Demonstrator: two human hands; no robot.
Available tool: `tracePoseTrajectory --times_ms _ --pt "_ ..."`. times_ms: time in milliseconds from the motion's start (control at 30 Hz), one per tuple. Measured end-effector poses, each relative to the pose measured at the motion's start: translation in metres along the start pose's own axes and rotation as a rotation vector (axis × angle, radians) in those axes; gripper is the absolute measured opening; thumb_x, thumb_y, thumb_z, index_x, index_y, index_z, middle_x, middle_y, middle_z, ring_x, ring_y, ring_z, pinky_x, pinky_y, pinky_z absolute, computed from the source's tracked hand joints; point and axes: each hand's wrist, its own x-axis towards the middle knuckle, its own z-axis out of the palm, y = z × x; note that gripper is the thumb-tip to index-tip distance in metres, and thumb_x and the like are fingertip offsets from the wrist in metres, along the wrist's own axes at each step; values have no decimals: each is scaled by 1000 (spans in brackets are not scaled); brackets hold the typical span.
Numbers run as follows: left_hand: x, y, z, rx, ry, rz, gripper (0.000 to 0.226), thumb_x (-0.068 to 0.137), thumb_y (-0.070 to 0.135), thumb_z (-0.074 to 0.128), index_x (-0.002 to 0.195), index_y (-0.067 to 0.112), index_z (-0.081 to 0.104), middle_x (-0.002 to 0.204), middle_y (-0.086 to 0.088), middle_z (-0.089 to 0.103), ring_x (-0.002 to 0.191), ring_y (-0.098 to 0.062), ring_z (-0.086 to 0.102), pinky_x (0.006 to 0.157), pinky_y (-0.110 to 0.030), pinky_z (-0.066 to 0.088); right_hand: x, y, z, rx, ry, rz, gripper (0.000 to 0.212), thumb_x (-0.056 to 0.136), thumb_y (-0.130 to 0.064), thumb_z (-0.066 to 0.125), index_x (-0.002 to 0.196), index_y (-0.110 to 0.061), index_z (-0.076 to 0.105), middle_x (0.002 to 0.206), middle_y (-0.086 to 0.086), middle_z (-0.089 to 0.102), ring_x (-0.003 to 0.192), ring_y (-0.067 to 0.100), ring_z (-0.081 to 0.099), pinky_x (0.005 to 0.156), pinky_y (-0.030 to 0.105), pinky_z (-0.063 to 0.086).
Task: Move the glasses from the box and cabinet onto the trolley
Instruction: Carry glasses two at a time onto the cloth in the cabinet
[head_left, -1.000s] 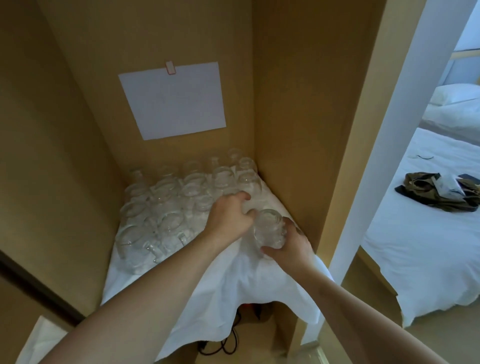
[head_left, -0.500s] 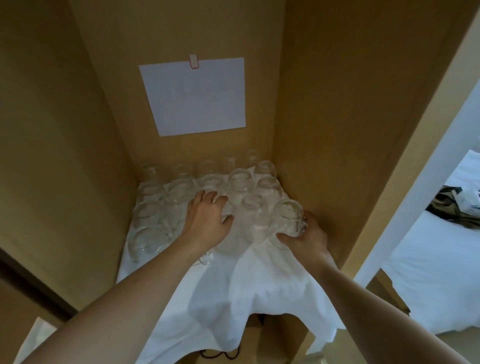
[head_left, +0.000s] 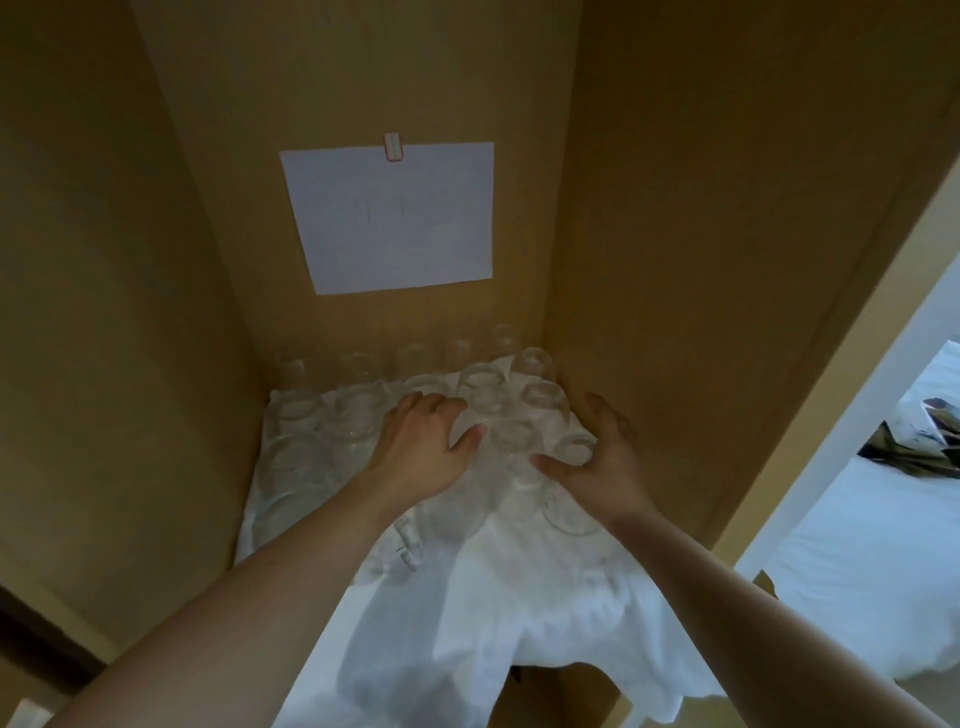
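Where they stand: glasses (head_left: 483, 395) crowd a white cloth (head_left: 519, 613) on the cabinet (head_left: 701, 260) shelf
Left hand (head_left: 423, 449): fingers curled over one glass
Right hand (head_left: 597, 457): spread, cupping a front glass (head_left: 574, 449)
Handling: light, slick, breakable; grip the bowl's sides

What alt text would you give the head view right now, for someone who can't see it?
Two bare hands reach among clear glasses standing on a white cloth inside a wooden cabinet: the left hand rests on the middle glasses, the right hand cups one near the right wall. A blank paper sheet hangs on the back panel.
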Motion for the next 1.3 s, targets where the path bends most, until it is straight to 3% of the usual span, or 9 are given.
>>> tracePoseTrajectory --times_ms 200,333,433,533,733,833,933,1133,1300 --pt "18 -13 -25 -27 43 -46 54 99 56 48 142 23 55 144 -4 56 135 -27 45 110 -40 38 27 -63 12 37 -40 -114 91 75 -53 82 151 -33 37 151 -2 42 137 24 45 109 44 45" --pt "26 -35 -49 -80 94 -127 52 97 50 54 139 19 58 137 -11 60 130 -33 48 109 -41 39 39 -101 31 14 -53 -200 88 80 -52 79 154 -32 36 155 -2 40 143 21 36 115 37 36" --pt "30 -54 -61 -81 86 -167 40 96 48 54 122 20 66 125 -11 64 120 -35 53 100 -42 46 46 -124 46 16 -59 -269 83 81 -50 79 152 -31 41 153 -4 42 138 17 39 102 19 31" --pt "36 -73 -69 -147 60 -216 36 95 45 55 106 13 67 114 -14 66 113 -36 57 95 -42 49 58 -143 63 32 -76 -316 81 80 -43 82 150 -25 46 148 2 48 135 20 44 103 23 33" --pt "48 -106 -76 -234 121 -373 51 78 55 49 115 25 68 119 -6 67 113 -30 60 94 -40 53 95 -159 101 -25 -201 -330 80 80 -47 79 149 -28 45 145 2 47 135 22 42 112 34 37" --pt "58 -125 -70 -304 135 -457 60 74 53 51 121 19 65 122 -10 67 114 -30 60 95 -38 52 120 -165 124 -96 -322 -317 80 81 -43 78 151 -27 42 141 5 49 131 23 47 98 24 37" --pt "66 -135 -64 -355 149 -530 71 75 49 55 137 15 58 133 -13 62 123 -33 57 101 -40 50 142 -171 145 -172 -438 -308 80 81 -45 78 150 -25 44 139 9 50 128 26 51 94 24 42" --pt "88 -170 -64 -226 209 -611 53 79 21 75 130 13 64 128 -14 64 115 -35 61 95 -39 52 186 -189 187 -341 -607 -380 82 77 -51 77 148 -23 46 139 11 54 129 30 49 98 31 46" --pt "108 -191 -61 -136 148 -644 64 78 26 77 138 17 58 132 -12 61 119 -31 58 97 -36 50 211 -196 222 -457 -744 -416 70 77 -47 77 137 -18 56 134 8 59 126 30 50 98 35 50"
